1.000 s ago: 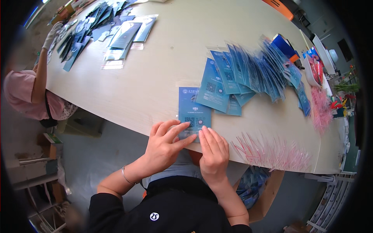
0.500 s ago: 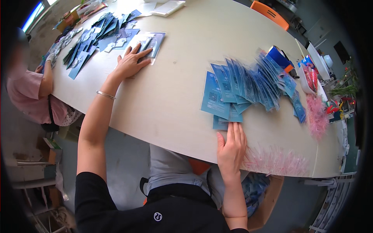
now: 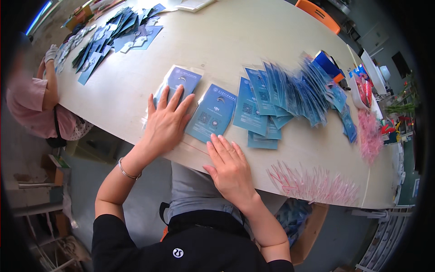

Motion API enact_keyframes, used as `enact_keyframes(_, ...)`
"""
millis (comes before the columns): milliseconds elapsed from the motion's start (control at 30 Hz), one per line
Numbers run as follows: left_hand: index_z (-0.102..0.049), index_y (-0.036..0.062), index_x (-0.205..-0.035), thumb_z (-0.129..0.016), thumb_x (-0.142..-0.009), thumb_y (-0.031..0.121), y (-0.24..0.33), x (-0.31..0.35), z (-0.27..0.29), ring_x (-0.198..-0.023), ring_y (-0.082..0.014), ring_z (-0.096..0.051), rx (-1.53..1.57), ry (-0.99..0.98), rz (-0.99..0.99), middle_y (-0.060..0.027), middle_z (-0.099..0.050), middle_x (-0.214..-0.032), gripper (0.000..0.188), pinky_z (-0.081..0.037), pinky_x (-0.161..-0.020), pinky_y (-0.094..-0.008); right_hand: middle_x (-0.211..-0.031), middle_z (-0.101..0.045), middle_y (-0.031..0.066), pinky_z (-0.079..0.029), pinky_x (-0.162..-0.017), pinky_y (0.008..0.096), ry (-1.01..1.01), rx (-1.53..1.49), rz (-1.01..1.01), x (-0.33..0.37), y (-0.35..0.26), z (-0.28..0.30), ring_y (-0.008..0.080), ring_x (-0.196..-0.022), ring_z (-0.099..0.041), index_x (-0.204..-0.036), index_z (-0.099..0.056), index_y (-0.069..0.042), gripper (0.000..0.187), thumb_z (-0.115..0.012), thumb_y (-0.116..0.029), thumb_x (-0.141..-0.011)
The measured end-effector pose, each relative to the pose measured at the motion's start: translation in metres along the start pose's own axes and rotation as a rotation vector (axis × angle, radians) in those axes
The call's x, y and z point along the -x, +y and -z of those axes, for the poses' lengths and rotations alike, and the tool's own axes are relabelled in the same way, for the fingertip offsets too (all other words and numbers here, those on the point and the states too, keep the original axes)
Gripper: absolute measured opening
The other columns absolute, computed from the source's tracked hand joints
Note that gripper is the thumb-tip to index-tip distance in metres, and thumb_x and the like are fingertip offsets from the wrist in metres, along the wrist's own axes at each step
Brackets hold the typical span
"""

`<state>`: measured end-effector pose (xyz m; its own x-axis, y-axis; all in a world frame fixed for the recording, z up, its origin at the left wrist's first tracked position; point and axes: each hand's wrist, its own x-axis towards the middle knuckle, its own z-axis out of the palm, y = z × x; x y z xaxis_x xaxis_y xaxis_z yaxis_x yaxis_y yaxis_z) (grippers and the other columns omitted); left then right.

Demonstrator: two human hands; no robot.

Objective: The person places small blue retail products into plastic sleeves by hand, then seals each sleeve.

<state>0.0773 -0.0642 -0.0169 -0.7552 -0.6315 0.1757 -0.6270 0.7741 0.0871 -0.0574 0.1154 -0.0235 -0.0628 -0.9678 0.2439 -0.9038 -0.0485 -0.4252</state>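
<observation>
My left hand (image 3: 165, 122) lies with fingers spread over blue cards in clear sleeves (image 3: 186, 76), near the table's front edge. Just right of it, a single blue card (image 3: 212, 111) with a small crescent-shaped piece near its top lies flat. My right hand (image 3: 230, 167) rests palm down, fingers stretched out, its fingertips at this card's lower corner. A thin red line (image 3: 195, 147), perhaps the edge of a clear strip, runs between my hands. Further right, a fanned pile of sleeved blue cards (image 3: 290, 93) spreads over the table.
Pink-edged clear strips (image 3: 315, 185) lie at the front edge, right. A blue tape dispenser (image 3: 327, 65) and pink shreds (image 3: 370, 133) stand beyond the pile. Loose blue cards (image 3: 113, 38) lie far left, near a seated person in pink (image 3: 34, 106). An orange chair (image 3: 318, 14) stands behind.
My left hand has drawn the sleeved cards from the far left toward me. A single card now lies beside the fanned pile. My right hand has moved left from the pile's lower edge.
</observation>
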Motion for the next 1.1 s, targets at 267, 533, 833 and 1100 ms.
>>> enact_keyframes(267, -0.044, 0.0079, -0.147, -0.058, -0.096, 0.035, 0.046, 0.01, -0.004, -0.147, -0.0329, -0.029, 0.33, -0.15, -0.598, -0.0162, -0.037, -0.156, 0.059, -0.022, -0.12, -0.0485, -0.118, -0.062, 0.0128, -0.048, -0.094, 0.0428, 0.19, -0.289, -0.147, 0.033, 0.022, 0.018, 0.032, -0.113, -0.058, -0.099, -0.07, -0.001, 0.026, -0.077, -0.006, -0.075)
enact_keyframes(533, -0.043, 0.0072, -0.148, -0.06, -0.094, 0.037, 0.052, 0.013, -0.002, -0.147, -0.0355, -0.029, 0.219, -0.146, -0.5, -0.018, -0.036, -0.156, 0.064, -0.022, -0.12, -0.0476, -0.093, -0.053, 0.0081, -0.041, -0.083, 0.0405, 0.149, -0.049, -0.157, 0.031, 0.015, 0.025, 0.0282, -0.095, -0.052, -0.086, -0.063, -0.006, 0.012, -0.072, -0.009, -0.08)
enact_keyframes(833, -0.041, 0.0068, -0.149, -0.061, -0.094, 0.032, 0.059, 0.011, -0.003, -0.147, -0.0355, -0.028, 0.218, -0.126, -0.472, -0.0182, -0.034, -0.157, 0.064, -0.02, -0.12, -0.0471, -0.091, -0.053, 0.0089, -0.045, -0.077, 0.0406, 0.301, -0.124, -0.251, 0.032, 0.015, 0.025, 0.0283, -0.089, -0.054, -0.087, -0.063, -0.005, 0.017, -0.076, -0.007, -0.076)
enact_keyframes(1100, -0.038, 0.0037, -0.151, -0.061, -0.091, 0.027, 0.065, 0.01, 0.0, -0.149, -0.0371, -0.024, 0.191, -0.176, -0.413, -0.0219, -0.032, -0.157, 0.068, -0.017, -0.122, -0.0469, -0.086, -0.05, 0.0095, -0.044, -0.08, 0.0372, 0.119, -0.455, -0.003, 0.072, 0.002, 0.047, 0.0289, -0.087, -0.051, -0.083, -0.057, -0.006, 0.013, -0.07, -0.01, -0.084)
